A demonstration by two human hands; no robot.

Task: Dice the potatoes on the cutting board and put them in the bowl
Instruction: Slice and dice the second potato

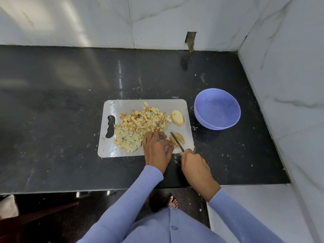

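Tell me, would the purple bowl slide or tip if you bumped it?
The round purple plastic bowl looks empty and probably light, so a bump would likely slide it across the glossy black countertop. Its wide, low shape suggests it would hardly tip.

The counter (70, 85) offers wide open passage along its left half and along its back edge in front of the wall (87, 20). The cutting board (122, 106) sits toward the front edge, right of centre. The diced potato pile (138, 125) fills the board's left and middle; a potato half (177, 117) lies near its back right corner. The bowl (217, 108) stands just beside the board's right edge, with a narrow gap between. The side wall (289, 85) closes the counter's right edge. The board's front right corner is blocked by the left hand (156, 148), the right hand (194, 165) and the knife (177, 141).
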